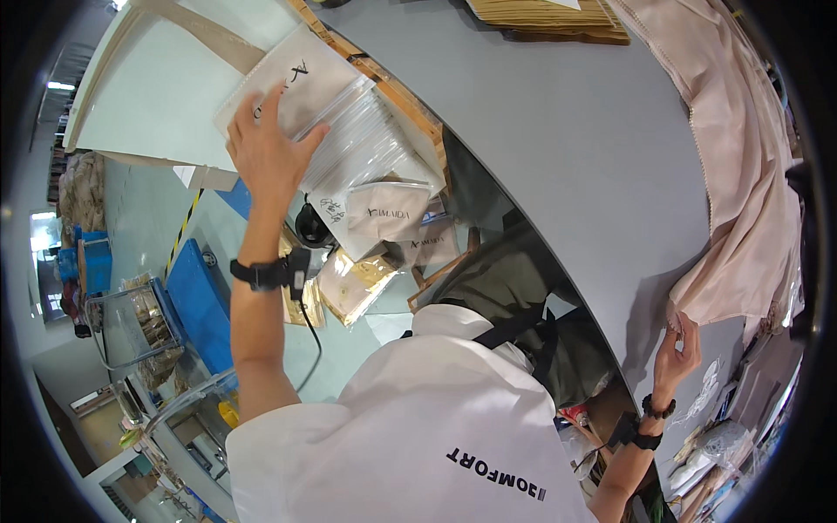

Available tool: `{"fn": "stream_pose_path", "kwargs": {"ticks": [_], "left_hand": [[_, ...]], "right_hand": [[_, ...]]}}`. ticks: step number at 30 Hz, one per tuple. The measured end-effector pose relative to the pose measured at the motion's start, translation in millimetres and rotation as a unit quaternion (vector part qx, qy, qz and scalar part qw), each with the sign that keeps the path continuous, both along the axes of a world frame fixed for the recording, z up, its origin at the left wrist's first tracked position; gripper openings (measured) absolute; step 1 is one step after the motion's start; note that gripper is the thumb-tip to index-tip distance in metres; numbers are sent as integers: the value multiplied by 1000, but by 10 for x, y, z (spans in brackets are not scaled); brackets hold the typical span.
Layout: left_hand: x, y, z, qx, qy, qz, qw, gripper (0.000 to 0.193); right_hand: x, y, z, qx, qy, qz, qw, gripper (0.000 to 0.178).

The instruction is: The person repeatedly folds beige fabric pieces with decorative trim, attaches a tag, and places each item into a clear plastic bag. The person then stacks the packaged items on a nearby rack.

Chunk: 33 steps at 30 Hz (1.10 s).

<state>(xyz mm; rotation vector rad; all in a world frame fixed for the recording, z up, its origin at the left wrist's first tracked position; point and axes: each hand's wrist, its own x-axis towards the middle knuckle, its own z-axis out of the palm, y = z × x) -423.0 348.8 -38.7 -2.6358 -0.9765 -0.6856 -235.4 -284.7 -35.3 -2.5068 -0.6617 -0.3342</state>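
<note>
My left hand (268,150) is spread at the left, its fingertips over a flat clear pouch with a pale pink front (288,83); whether they press on it I cannot tell. Beside that hand lies a pile of clear plastic bags (370,131), partly overlapped by the pouch. Far to the right, my right hand (678,356) pinches the lower corner of a long pale pink cloth (732,174) with a beaded-looking edge. The cloth runs along the far right side of the grey table (558,131), and its far end leaves the picture.
A stack of brown paper sheets or envelopes (549,22) sits at the table's top edge. Smaller printed pouches (388,209) and gold-coloured packets (357,283) lie below the bag pile. A white panel (166,87) stands at upper left, a blue board (199,283) below it.
</note>
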Motion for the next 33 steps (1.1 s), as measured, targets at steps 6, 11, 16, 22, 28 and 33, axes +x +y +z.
{"fn": "stream_pose_path", "kwargs": {"ticks": [6, 11, 16, 22, 28, 33], "left_hand": [[57, 710, -114, -145, 126, -21, 981, 122], [29, 1162, -191, -249, 85, -61, 963, 116], [44, 907, -47, -193, 72, -96, 974, 108], [43, 371, -99, -88, 161, -31, 983, 108], [28, 339, -149, -44, 41, -98, 993, 86], [-287, -379, -1095, -152, -61, -278, 946, 35]], "right_hand": [[60, 46, 21, 7, 5, 8, 1000, 28], [37, 100, 31, 9, 4, 17, 1000, 29], [-11, 62, -12, 18, 3, 43, 999, 31], [-34, 18, 0, 14, -11, 37, 999, 32], [-34, 14, 12, 4, -5, 22, 1000, 31], [-65, 7, -90, 4, 5, 5, 1000, 27]]}}
